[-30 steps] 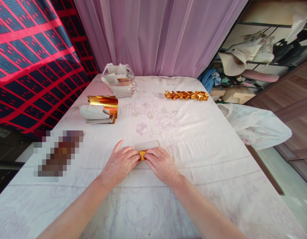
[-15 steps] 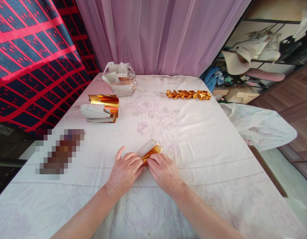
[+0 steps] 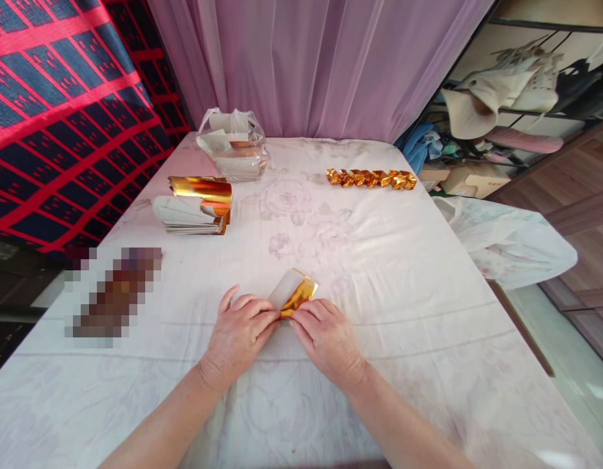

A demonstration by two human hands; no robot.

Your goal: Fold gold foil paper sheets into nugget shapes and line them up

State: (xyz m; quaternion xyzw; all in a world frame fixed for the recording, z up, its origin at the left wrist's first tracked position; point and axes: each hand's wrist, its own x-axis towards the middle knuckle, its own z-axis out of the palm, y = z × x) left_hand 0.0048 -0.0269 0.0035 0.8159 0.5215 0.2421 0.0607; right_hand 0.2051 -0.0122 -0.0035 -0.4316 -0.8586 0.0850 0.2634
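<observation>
Folding was the step in hand, by my judgement: the left hand and right hand met at the near middle of the white floral-clothed counter, both grips pinched together on the near end of a small gold-foil paper sheet, its pale back showing and far end lifted. A stack of gold-faced paper sheets lay far left, a clear plastic bag of paper beyond it, a row of folded gold paper pieces far right. Next move probably called for a firm crease with edges kept aligned.
</observation>
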